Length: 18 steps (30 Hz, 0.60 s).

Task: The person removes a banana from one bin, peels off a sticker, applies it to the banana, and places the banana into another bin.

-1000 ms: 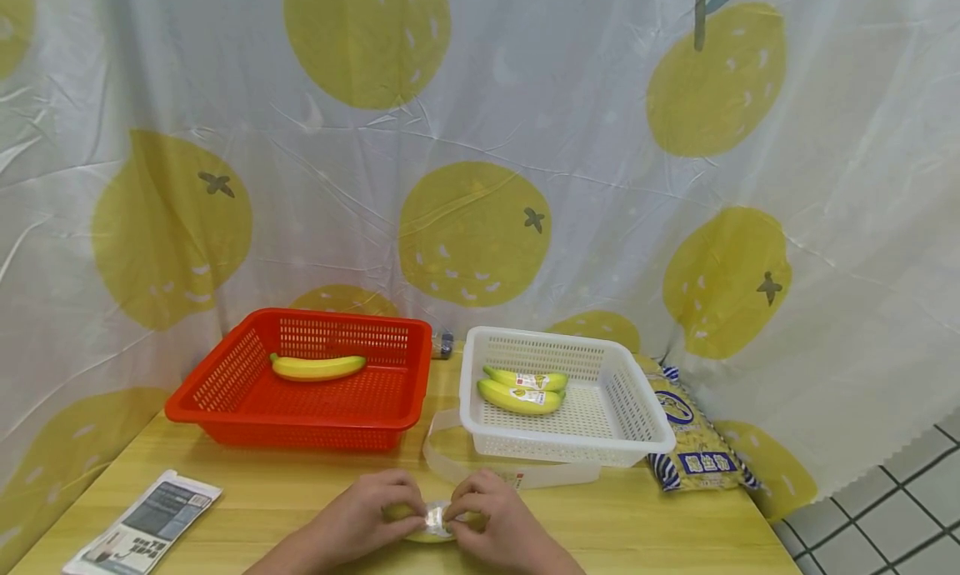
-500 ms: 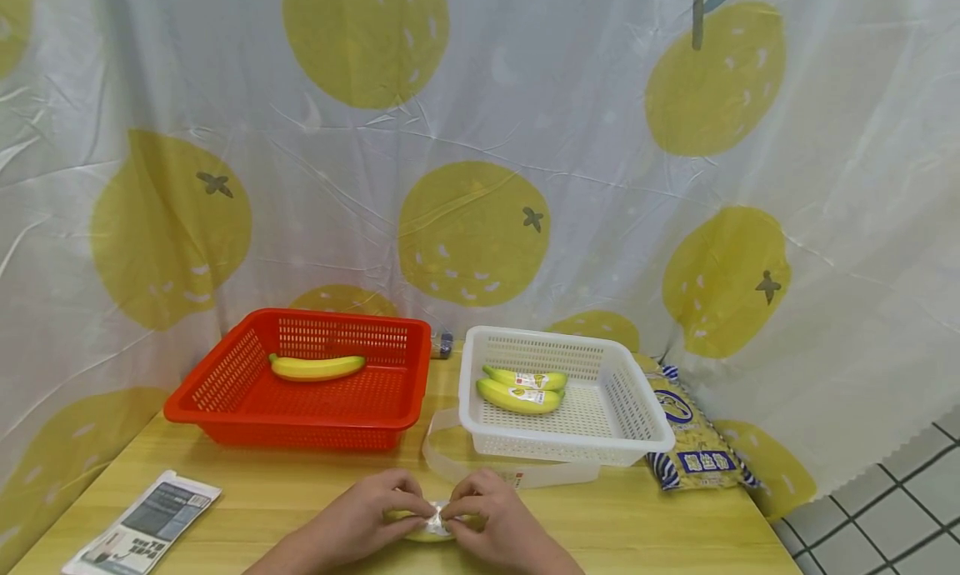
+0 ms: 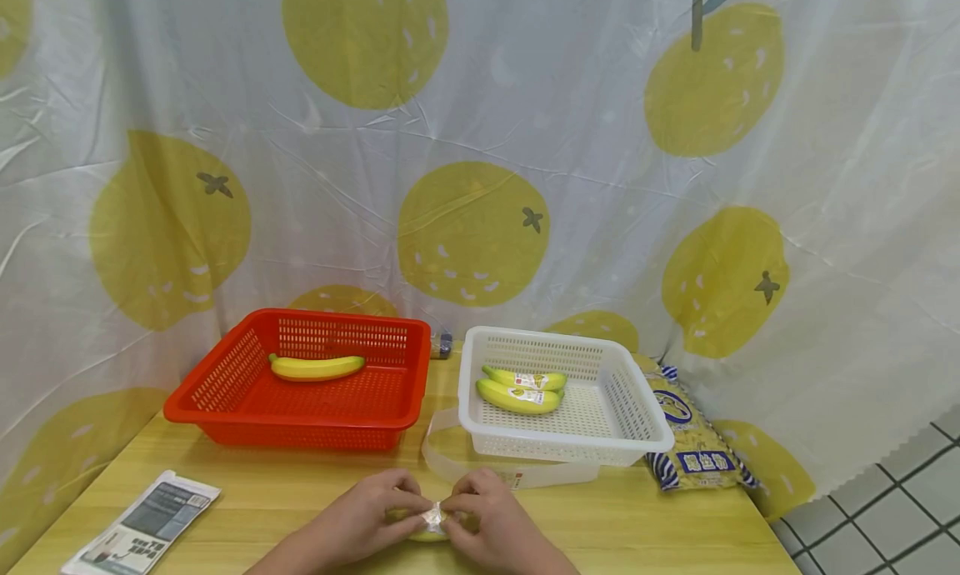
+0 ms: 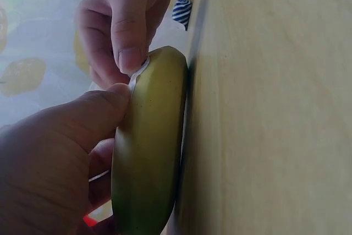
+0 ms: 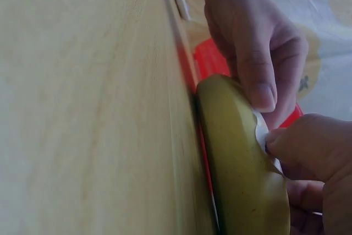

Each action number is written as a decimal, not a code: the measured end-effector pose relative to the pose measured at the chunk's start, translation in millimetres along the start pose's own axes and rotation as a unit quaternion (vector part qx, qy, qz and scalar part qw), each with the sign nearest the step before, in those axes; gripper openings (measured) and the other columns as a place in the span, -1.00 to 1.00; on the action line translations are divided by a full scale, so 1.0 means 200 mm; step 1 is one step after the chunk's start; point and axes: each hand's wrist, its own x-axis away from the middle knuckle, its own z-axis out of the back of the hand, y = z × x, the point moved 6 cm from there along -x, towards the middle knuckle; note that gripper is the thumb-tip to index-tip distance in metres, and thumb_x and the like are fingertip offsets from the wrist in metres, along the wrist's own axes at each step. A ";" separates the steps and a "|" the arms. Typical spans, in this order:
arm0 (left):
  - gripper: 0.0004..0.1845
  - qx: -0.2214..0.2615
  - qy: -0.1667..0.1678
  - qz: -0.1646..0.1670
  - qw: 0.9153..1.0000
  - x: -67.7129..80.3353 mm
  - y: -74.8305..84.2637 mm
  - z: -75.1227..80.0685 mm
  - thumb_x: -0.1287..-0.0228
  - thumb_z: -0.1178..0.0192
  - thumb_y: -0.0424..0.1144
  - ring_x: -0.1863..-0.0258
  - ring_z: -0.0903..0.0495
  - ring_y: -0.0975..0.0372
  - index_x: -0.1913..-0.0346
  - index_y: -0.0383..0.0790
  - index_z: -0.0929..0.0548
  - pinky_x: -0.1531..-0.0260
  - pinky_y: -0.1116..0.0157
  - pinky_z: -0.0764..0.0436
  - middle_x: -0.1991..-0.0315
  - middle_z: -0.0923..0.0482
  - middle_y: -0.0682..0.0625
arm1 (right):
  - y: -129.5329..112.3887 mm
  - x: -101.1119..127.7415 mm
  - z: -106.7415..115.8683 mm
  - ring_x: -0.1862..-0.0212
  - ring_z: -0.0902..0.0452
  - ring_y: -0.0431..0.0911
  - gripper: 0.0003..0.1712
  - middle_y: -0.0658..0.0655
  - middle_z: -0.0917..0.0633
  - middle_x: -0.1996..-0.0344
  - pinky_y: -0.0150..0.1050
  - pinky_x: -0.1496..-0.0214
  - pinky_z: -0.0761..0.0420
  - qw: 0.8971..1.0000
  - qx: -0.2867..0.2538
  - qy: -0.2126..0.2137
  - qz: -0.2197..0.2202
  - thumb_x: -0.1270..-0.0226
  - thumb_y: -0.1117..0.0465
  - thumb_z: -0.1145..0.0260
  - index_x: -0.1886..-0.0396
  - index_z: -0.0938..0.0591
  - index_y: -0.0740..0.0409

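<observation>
Low in the middle of the head view, a yellow banana lies on the table, partly hidden by the hands. It bears a white label. My left hand holds the banana from the left, its thumb and forefinger at the label's edge. From the other side my right hand grips it likewise, thumb on the label. In the left wrist view the banana shows its side, with the label's edge under both thumbs. The right wrist view shows the label standing slightly off the peel.
Behind the hands stand a red basket with one unlabelled banana and a white basket with two labelled bananas. A translucent label strip curls beside it. A noodle packet lies right, a flat packet left.
The thumbs and forefingers of both hands shift slightly over the label on the banana. The right hand's fingers come a little closer to the left's. Baskets and packets stay put.
</observation>
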 end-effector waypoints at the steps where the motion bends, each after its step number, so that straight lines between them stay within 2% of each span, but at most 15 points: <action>1: -0.86 -0.001 -0.001 0.009 1.000 0.00 0.00 0.00 -0.37 -0.39 -0.08 0.28 -0.47 0.53 0.07 0.10 -0.83 0.33 0.53 -0.54 0.20 -0.56 0.29 | 0.00 0.00 0.00 0.12 -0.45 -0.30 -0.83 -0.11 -0.61 0.23 -0.50 0.05 -0.49 1.000 0.002 -0.002 -0.005 -0.17 0.20 -0.57 0.22 -0.81 0.03; 5: -0.86 -0.006 -0.004 0.035 0.999 0.00 -0.02 0.00 -0.34 -0.41 -0.02 0.28 -0.46 0.53 0.11 0.13 -0.82 0.31 0.49 -0.55 0.21 -0.55 0.31 | 0.01 0.00 0.00 0.12 -0.43 -0.30 -0.83 -0.12 -0.61 0.21 -0.49 0.07 -0.49 1.000 0.012 -0.016 -0.019 -0.25 0.12 -0.54 0.19 -0.80 0.01; 12: -0.87 -0.012 -0.003 0.034 0.999 0.01 -0.03 0.00 -0.31 -0.42 -0.01 0.29 -0.46 0.52 0.12 0.17 -0.80 0.31 0.50 -0.54 0.23 -0.54 0.32 | 0.00 0.00 -0.02 0.09 -0.41 -0.29 -0.71 -0.14 -0.61 0.16 -0.49 0.03 -0.38 0.999 0.033 -0.032 0.021 -0.27 0.08 -0.51 0.00 -0.79 -0.12; 15: -0.88 -0.016 0.002 0.037 0.999 0.01 -0.03 0.00 -0.31 -0.43 0.01 0.29 -0.46 0.52 0.16 0.15 -0.80 0.30 0.49 -0.55 0.23 -0.54 0.32 | 0.00 0.00 -0.04 0.12 -0.38 -0.29 -0.73 -0.15 -0.60 0.19 -0.51 0.06 -0.34 0.998 0.043 -0.039 0.011 -0.28 0.06 -0.50 0.02 -0.79 -0.11; 18: -0.87 -0.019 0.008 0.042 0.999 0.00 -0.02 0.00 -0.30 -0.42 0.04 0.29 -0.46 0.52 0.20 0.13 -0.79 0.30 0.49 -0.56 0.23 -0.54 0.33 | 0.00 0.00 -0.04 0.12 -0.39 -0.29 -0.74 -0.14 -0.60 0.21 -0.51 0.07 -0.40 0.998 0.055 -0.039 -0.011 -0.27 0.02 -0.51 0.08 -0.81 -0.05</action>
